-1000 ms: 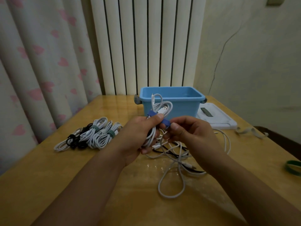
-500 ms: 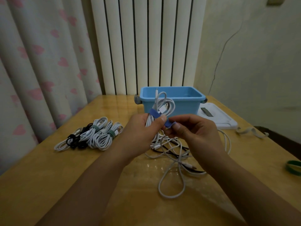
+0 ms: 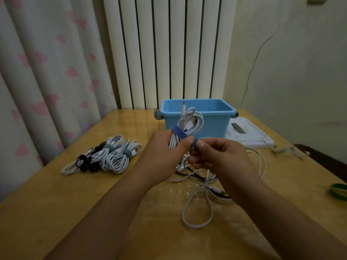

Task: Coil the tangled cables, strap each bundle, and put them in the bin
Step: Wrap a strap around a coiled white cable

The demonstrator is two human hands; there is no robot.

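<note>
My left hand [image 3: 165, 154] grips a coiled white cable bundle [image 3: 191, 122] upright above the table, its loops and plugs sticking up in front of the bin. A blue strap [image 3: 180, 132] wraps around the bundle just above my left thumb. My right hand [image 3: 217, 156] pinches the strap's free end beside that thumb. Below my hands lies a tangle of white and black cables [image 3: 202, 184] on the wooden table [image 3: 56, 212]. The light blue bin [image 3: 216, 124] stands behind, open on top. Several strapped bundles [image 3: 110, 154], white and black, lie to the left.
A white flat device [image 3: 251, 136] lies right of the bin. A pale loose strap [image 3: 289, 150] lies near the table's right edge, and a green strap [image 3: 339, 191] at the far right. Curtain and radiator stand behind the table.
Both hands have lifted the bundle slightly higher, and the blue strap has been drawn further around it. The cables on the table have not moved.
</note>
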